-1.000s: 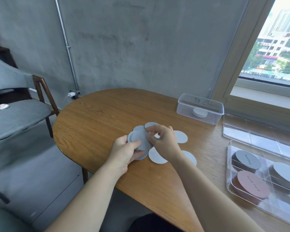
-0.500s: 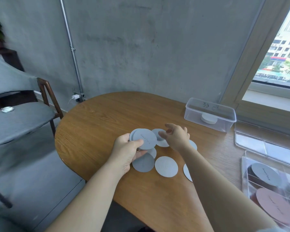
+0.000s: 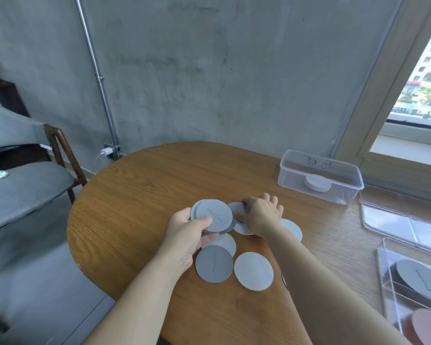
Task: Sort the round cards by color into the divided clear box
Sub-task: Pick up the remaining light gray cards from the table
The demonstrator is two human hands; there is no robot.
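My left hand (image 3: 188, 235) grips a small stack of grey round cards (image 3: 213, 217) just above the wooden table (image 3: 139, 195). To its right, my right hand (image 3: 260, 215) pinches the edge of a grey card (image 3: 235, 207) lying on the table. Several loose cards lie below the hands: a darker grey one (image 3: 214, 264), a paler one (image 3: 253, 271) and others partly hidden under my arms. The divided clear box (image 3: 413, 290) sits at the right edge and holds a grey stack (image 3: 419, 280) and a pink-brown stack (image 3: 429, 324).
A lidded clear tub (image 3: 320, 179) with a white disc inside stands at the back right. A flat clear lid (image 3: 398, 215) lies between the tub and the divided box. A grey-cushioned chair (image 3: 28, 185) stands left of the table. The wall is close behind.
My right hand left the stack in my left hand and reached right, onto a card on the table. The view shifted left, so the divided box slid toward the right edge.
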